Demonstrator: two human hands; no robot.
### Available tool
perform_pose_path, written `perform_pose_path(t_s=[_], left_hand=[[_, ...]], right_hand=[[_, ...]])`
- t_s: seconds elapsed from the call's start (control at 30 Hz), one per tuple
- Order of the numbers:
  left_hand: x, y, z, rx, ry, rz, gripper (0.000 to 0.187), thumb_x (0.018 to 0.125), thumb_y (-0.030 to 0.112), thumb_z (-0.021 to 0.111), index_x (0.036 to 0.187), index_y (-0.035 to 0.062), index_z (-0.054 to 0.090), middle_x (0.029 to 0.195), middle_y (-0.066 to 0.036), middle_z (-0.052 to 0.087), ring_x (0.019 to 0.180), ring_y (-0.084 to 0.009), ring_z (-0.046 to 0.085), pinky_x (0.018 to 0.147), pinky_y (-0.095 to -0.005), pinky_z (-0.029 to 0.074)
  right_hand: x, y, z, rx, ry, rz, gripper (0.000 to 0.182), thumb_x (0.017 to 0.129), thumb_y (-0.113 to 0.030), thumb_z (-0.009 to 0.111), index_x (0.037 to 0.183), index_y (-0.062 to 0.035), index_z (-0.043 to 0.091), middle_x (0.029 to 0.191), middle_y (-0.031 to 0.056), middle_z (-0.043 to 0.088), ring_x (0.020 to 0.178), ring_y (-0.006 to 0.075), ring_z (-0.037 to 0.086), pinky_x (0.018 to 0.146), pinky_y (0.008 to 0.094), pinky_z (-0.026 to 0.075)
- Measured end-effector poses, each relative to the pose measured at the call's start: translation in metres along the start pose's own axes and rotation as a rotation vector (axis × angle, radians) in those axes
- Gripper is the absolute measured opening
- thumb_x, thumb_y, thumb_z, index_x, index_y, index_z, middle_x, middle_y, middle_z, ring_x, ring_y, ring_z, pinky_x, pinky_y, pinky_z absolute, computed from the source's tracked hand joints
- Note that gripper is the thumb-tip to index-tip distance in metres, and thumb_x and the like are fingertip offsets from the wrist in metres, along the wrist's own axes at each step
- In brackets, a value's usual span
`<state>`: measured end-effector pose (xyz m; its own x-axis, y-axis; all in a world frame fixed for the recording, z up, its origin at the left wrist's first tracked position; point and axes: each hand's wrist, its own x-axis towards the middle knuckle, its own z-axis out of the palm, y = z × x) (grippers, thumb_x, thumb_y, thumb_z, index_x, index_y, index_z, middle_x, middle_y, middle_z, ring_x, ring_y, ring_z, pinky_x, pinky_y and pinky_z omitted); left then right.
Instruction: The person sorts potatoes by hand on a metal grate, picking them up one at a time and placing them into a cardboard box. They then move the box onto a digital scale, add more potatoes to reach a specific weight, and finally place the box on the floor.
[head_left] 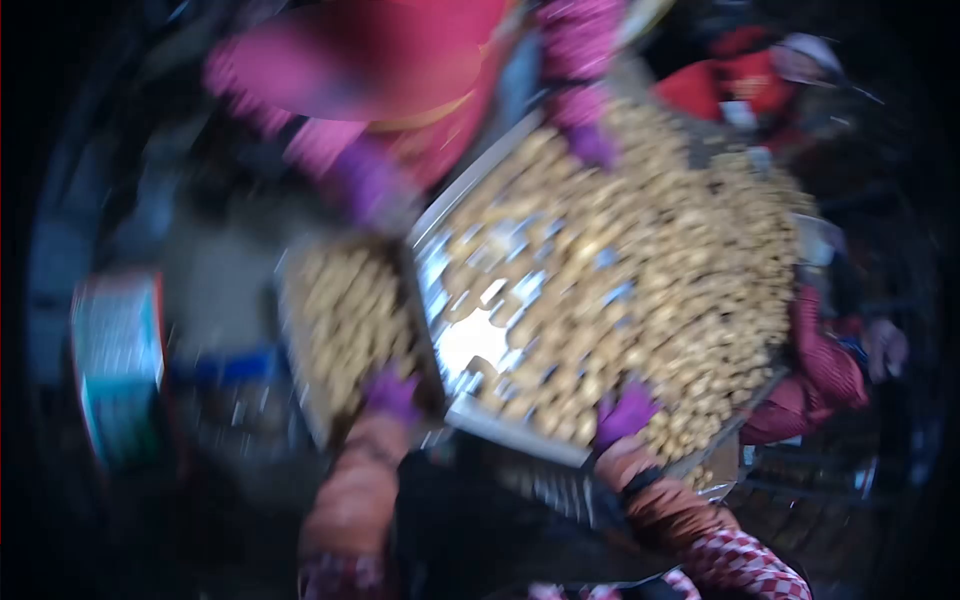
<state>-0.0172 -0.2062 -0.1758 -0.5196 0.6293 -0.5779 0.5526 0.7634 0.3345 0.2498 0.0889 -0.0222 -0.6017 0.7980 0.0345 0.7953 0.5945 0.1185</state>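
My left hand (392, 394), in a purple glove, is at the near right corner of a crate (292, 350) filled with small round tan pieces (350, 310). Blur hides whether its fingers grip the crate or the pieces. My right hand (625, 412), also gloved in purple, is over the near edge of a large metal-rimmed table (520, 432) heaped with similar tan pieces (650, 270). Its thumb and fingers look apart, with nothing visible between them. The pieces are too smeared to name; they resemble small potatoes or mushrooms.
Across the table, a person in a pink hat (370, 60) has one purple-gloved hand (590, 145) on the heap and another (370, 185) near the crate. Other people in red (740, 80) and dark pink (815, 390) are at the right. A white-and-teal container (118, 365) stands left.
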Motion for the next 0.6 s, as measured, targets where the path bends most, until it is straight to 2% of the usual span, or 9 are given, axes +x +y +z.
perform_pose_path(t_s=[0.03,0.07,0.1,0.13,0.17,0.23,0.33,0.47,0.6], left_hand=[[-0.021,0.001,0.003,0.142,0.068,-0.06,0.063,0.077,0.048,0.068,0.135,0.0304,0.051,0.158,-0.006,0.018,0.145,-0.0393,0.013,0.112,-0.0639,0.014],[-0.024,-0.008,0.009,0.218,-0.026,-0.184,0.062,0.075,0.048,0.069,0.132,0.0323,0.054,0.158,-0.006,0.018,0.142,-0.0383,0.019,0.108,-0.0647,0.023],[-0.037,-0.022,0.019,0.028,-0.014,-0.355,0.06,0.072,0.048,0.072,0.128,0.033,0.058,0.156,-0.006,0.02,0.139,-0.0374,0.025,0.101,-0.0633,0.033],[-0.049,-0.038,0.014,-0.076,-0.051,-0.402,0.058,0.072,0.048,0.071,0.127,0.0344,0.058,0.155,-0.004,0.023,0.137,-0.0389,0.029,0.098,-0.0583,0.04],[-0.054,-0.053,0.027,-0.105,0.005,-0.367,0.054,0.075,0.045,0.068,0.125,0.0268,0.06,0.145,-0.008,0.043,0.126,-0.0379,0.046,0.096,-0.0494,0.045],[-0.068,-0.073,0.057,-0.474,0.183,-0.049,0.049,0.076,0.039,0.069,0.12,0.0184,0.064,0.121,-0.014,0.06,0.111,-0.0342,0.057,0.096,-0.0447,0.047],[-0.101,-0.049,0.051,-0.56,0.411,-0.082,0.046,0.077,0.038,0.068,0.115,0.0122,0.066,0.103,-0.016,0.066,0.099,-0.0334,0.062,0.09,-0.0425,0.049],[-0.132,-0.03,0.028,-0.514,0.53,-0.107,0.044,0.077,0.033,0.069,0.114,0.0105,0.066,0.105,-0.015,0.066,0.098,-0.0345,0.062,0.086,-0.0439,0.05],[-0.141,-0.011,0.033,-0.372,0.603,-0.105,0.042,0.078,0.033,0.068,0.111,0.009,0.066,0.109,-0.015,0.065,0.109,-0.0355,0.057,0.099,-0.0482,0.04]], right_hand=[[-0.001,0.006,0.013,-0.007,0.112,-0.052,0.067,0.089,-0.039,0.056,0.143,-0.0026,0.038,0.142,0.0214,0.043,0.137,0.0434,0.03,0.111,0.0634,0.011],[0.004,0.002,0.014,-0.019,0.119,-0.061,0.069,0.089,-0.04,0.056,0.144,-0.0036,0.036,0.144,0.02,0.041,0.138,0.0425,0.029,0.111,0.063,0.011],[0.005,-0.003,0.011,-0.041,0.144,-0.054,0.071,0.089,-0.042,0.056,0.146,-0.0047,0.034,0.146,0.0186,0.04,0.139,0.0415,0.028,0.112,0.0626,0.01],[0.005,-0.004,0.014,-0.077,0.13,-0.048,0.073,0.089,-0.043,0.056,0.147,-0.0062,0.033,0.147,0.0173,0.04,0.14,0.0404,0.027,0.112,0.062,0.01],[0.006,-0.002,0.015,-0.121,0.138,-0.029,0.075,0.089,-0.045,0.055,0.149,-0.0077,0.031,0.148,0.0159,0.039,0.141,0.0393,0.026,0.112,0.0614,0.009],[0.007,0.005,0.022,-0.121,0.145,-0.037,0.075,0.09,-0.047,0.054,0.15,-0.0099,0.029,0.149,0.0145,0.038,0.141,0.0377,0.025,0.113,0.0606,0.008],[0.008,0.005,0.021,-0.141,0.113,-0.023,0.074,0.09,-0.048,0.053,0.15,-0.0099,0.029,0.149,0.0138,0.038,0.141,0.037,0.025,0.113,0.0607,0.009],[0.006,0.0,0.017,-0.135,0.114,-0.015,0.074,0.091,-0.048,0.052,0.149,-0.0093,0.03,0.149,0.0137,0.037,0.142,0.0362,0.025,0.113,0.0607,0.009],[0.004,-0.004,0.005,-0.148,0.071,0.004,0.07,0.092,-0.045,0.052,0.148,-0.0087,0.031,0.149,0.0137,0.039,0.141,0.0368,0.025,0.112,0.0609,0.01]])
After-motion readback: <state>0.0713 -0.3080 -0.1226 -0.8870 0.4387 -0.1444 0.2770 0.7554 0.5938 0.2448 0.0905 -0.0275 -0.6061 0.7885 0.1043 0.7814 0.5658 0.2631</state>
